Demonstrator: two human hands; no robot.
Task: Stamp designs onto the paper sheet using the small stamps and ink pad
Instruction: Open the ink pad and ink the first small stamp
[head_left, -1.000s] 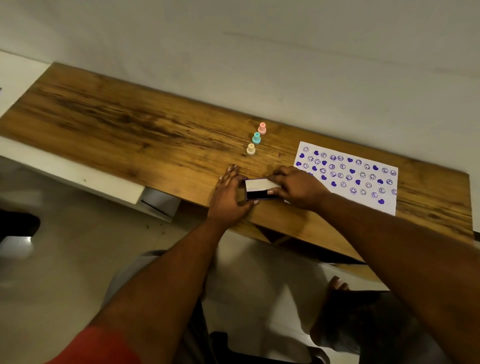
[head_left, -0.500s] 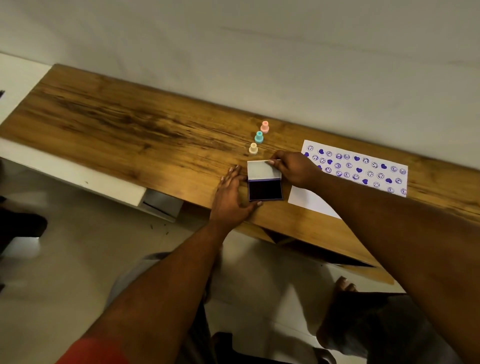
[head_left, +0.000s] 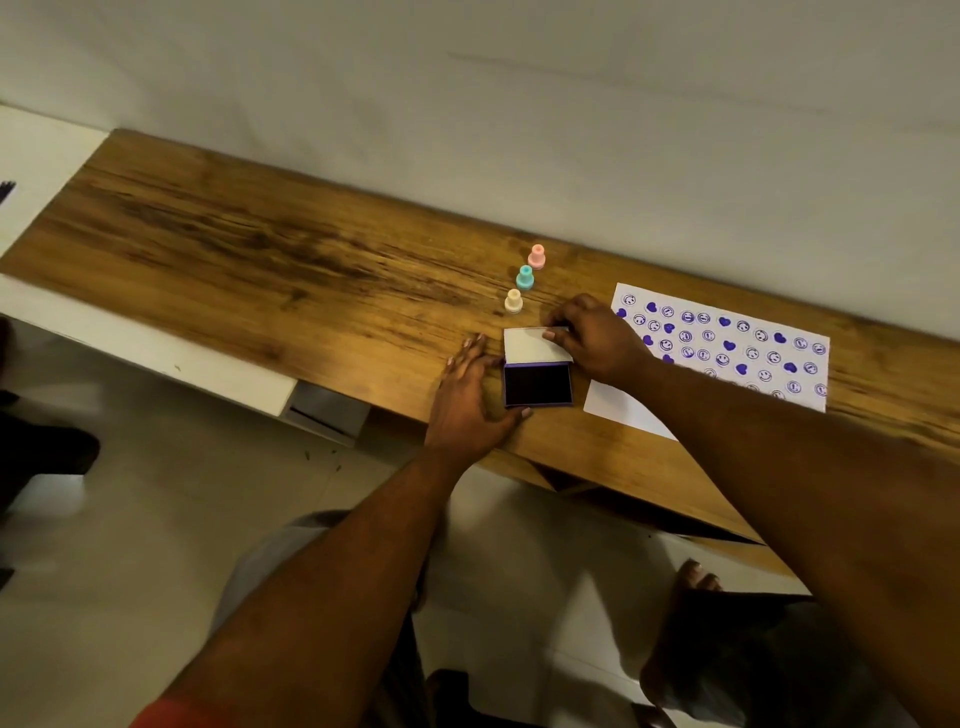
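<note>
Ink pad (head_left: 537, 383) lay open near desk (head_left: 260, 270) edge, beside stamped paper (head_left: 727, 348). Left hand (head_left: 465, 402) flat, steadying base; right hand (head_left: 592, 338) pinched lid (head_left: 530, 345). Best folded fully back before reaching for stamps (head_left: 524, 278).

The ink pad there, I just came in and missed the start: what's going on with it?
A person at a wooden table has the ink pad open, dark ink showing. The left hand steadies its base from the side, and the right hand holds the white lid folded back. Three small stamps stand in a row just behind, none picked up. To the right lies the paper sheet, mostly covered with purple smileys and hearts.
</note>
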